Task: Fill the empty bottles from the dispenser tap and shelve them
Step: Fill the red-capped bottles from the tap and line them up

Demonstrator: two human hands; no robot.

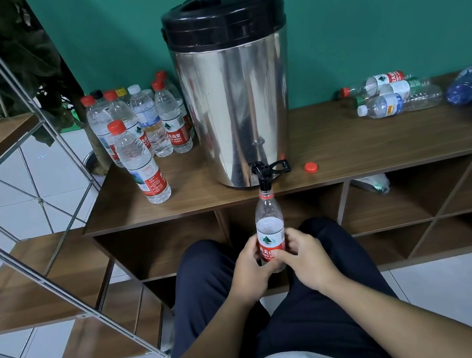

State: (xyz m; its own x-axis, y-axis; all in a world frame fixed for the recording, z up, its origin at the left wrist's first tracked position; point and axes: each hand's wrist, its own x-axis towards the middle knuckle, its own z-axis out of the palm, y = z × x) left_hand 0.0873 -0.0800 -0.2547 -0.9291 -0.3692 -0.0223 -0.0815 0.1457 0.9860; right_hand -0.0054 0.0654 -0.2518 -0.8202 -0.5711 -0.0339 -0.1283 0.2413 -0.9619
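An indoor room of an office or break-area kind, rather than a kitchen. A plain teal-green wall (357, 17) backs a low wood-veneer cabinet whose top surface (347, 144) carries a large steel drinks dispenser (237, 100) with a black lid, well above and beyond the fingers (278, 253). Open cubbyhole compartments (388, 200) lie to the right of the fingers; a metal-framed tiered shelf (28, 291) with wooden boards stands to their left. White floor tiles (466, 296) and a large-leaved potted plant (8, 76) complete the setting.
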